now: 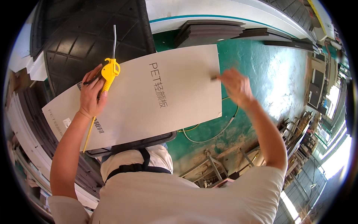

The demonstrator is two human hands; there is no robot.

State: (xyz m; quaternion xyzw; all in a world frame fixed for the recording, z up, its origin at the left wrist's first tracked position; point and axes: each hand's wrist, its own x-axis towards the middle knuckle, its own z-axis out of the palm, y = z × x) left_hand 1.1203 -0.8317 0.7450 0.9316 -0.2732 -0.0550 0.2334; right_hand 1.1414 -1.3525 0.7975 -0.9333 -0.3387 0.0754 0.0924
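A large pale board [126, 82] with dark print lies across a black base in front of me. My left hand [92, 91] rests over its left part, closed around the grip of a yellow air blow gun [109, 72]. The gun's thin metal nozzle points away from me, and a yellow hose [89, 132] trails from the grip toward my body. My right hand [235, 86] is at the board's right edge, smeared by motion, its fingers drawn together. A small dark thing [214, 78] shows at the fingertips, too blurred to name.
A black ribbed plastic pallet [93, 37] extends beyond the board. Stacks of dark panels [209, 33] stand at the far side on the green floor [268, 67]. A pale hose [209, 141] curves over the floor. A metal frame [214, 166] stands near right.
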